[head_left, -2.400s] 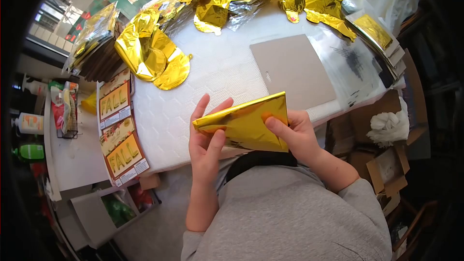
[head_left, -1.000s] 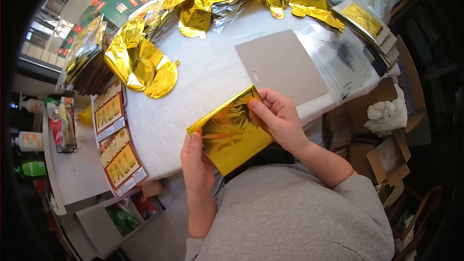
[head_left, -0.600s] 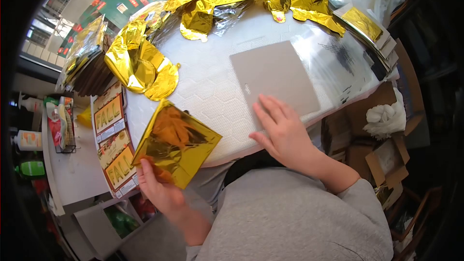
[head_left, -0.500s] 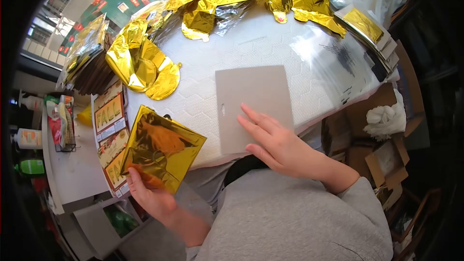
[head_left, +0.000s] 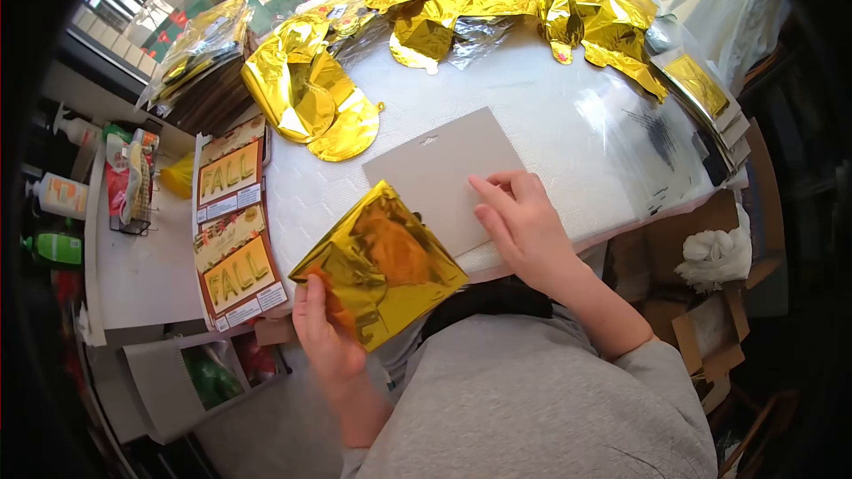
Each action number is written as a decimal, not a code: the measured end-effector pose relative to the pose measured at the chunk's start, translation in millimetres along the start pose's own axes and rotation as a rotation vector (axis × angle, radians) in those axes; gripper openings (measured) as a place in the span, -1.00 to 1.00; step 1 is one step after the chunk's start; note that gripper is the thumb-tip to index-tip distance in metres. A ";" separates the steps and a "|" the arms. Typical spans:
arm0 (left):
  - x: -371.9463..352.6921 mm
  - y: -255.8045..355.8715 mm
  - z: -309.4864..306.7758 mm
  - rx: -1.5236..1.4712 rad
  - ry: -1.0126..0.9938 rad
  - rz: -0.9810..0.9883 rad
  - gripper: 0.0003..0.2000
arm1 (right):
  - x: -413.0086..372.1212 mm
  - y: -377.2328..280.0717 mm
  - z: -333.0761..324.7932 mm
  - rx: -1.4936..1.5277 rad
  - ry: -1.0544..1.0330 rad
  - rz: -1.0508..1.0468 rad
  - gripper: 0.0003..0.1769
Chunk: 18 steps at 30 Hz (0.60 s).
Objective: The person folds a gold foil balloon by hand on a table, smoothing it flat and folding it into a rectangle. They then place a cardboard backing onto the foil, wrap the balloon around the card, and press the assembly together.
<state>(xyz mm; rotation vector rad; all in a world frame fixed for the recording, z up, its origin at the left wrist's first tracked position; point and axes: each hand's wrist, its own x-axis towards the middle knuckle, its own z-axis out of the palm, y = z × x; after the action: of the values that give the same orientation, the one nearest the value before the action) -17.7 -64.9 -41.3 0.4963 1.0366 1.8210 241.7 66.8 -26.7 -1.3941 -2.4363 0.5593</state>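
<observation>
My left hand (head_left: 333,328) grips the lower left edge of a folded gold foil balloon (head_left: 390,257), a flat, shiny square held tilted over the table's front edge. Behind it a grey card (head_left: 453,155) with a small hang hole near its top edge lies flat on the white padded table, its near left part covered by the foil. My right hand (head_left: 524,226) is over the card's right side, index finger and thumb apart, the index fingertip right at the card's surface. Larger loose gold foil balloons (head_left: 315,93) lie spread beyond the card.
Printed FALL cards (head_left: 232,275) line the table's left edge, below a stack of packed cards (head_left: 209,66). Clear plastic bags (head_left: 621,133) and another stack (head_left: 706,98) are at the right. Cardboard boxes (head_left: 710,337) stand below; a shelf (head_left: 146,279) with bottles is at left.
The grey card has turned anticlockwise, so its hang hole now faces the far side. My left hand has brought the folded foil rightward, overlapping the card. My right hand has shifted towards the card's right edge.
</observation>
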 end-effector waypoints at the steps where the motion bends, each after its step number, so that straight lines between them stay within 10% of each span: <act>1: 1.0 -2.3 5.4 -0.003 0.001 0.004 -0.67 | 0.9 2.4 -0.4 0.444 0.047 -0.046 -0.37; 5: 3.6 -15.9 35.8 -0.068 -0.093 -0.046 -0.72 | 0.7 1.3 4.2 1.581 -0.056 -0.056 -0.41; 18: 26.3 -26.5 46.4 -0.024 -0.192 -0.122 -0.71 | 13.1 0.8 7.7 1.642 -0.239 0.280 -0.55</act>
<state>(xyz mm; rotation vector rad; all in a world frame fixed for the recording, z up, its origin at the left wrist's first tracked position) 16.8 -16.4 -39.8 0.5688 0.8936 1.6425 232.6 77.0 -33.3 -0.7954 -0.9838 2.1196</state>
